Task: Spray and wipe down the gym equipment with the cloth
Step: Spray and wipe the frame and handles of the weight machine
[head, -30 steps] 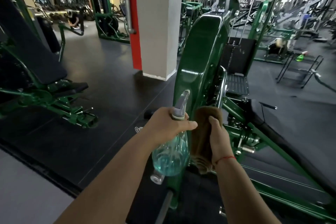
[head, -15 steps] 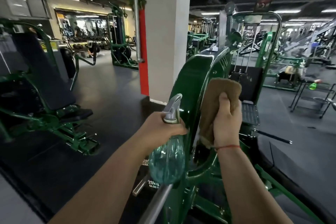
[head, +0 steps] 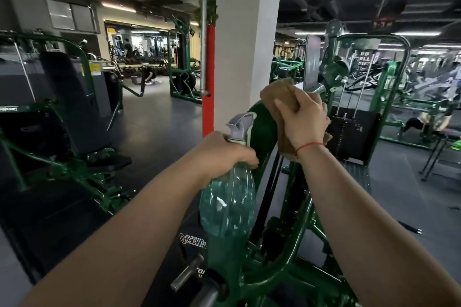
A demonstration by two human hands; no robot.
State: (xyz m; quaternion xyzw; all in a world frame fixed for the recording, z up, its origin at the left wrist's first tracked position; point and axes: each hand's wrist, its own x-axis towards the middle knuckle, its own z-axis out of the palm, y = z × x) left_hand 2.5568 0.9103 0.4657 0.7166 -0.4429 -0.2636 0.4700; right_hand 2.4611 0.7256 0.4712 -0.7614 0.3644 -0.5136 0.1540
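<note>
Both of my hands are full. My left hand (head: pixel 224 152) grips the neck of the spray bottle (head: pixel 227 204), clear blue-green plastic with a grey trigger; my right hand (head: pixel 303 122) bunches the brown cloth (head: pixel 277 93) against the top of the green machine (head: pixel 263 129).

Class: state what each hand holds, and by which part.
Left hand grips the spray bottle by its neck. Right hand grips the brown cloth, bunched under its palm.

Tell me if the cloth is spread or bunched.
Bunched: the right hand grips the cloth in a crumpled wad against the green frame.
</note>
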